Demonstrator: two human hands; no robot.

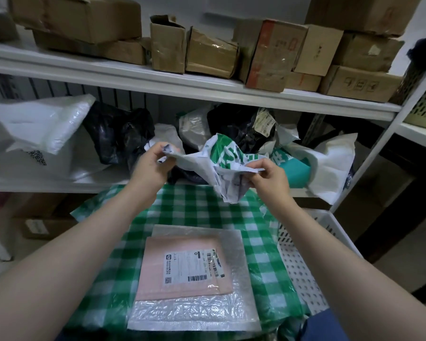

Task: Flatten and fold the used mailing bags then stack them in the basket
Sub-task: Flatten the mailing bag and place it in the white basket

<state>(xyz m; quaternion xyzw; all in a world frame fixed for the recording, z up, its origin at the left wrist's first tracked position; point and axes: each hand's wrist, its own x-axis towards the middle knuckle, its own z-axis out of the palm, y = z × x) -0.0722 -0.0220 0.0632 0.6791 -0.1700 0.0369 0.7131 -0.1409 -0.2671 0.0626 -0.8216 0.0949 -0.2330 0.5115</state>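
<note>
A crumpled white and green mailing bag [221, 161] hangs in the air above the far edge of the checked cloth. My left hand [150, 166] pinches its left corner and my right hand [268, 175] pinches its right edge. Lower down, a flat pink mailing bag [182, 267] with a shipping label lies on top of a clear bubble mailer [194, 313] on the green and white checked cloth [199, 210]. A white perforated basket [303, 264] stands to the right of the cloth, partly hidden by my right forearm.
Behind my hands a white shelf [59, 183] holds a heap of used bags: white ones [40, 129], black ones [118, 134], a teal one [293, 168]. The shelf above carries several cardboard boxes [207, 52]. More boxes [40, 227] sit low on the left.
</note>
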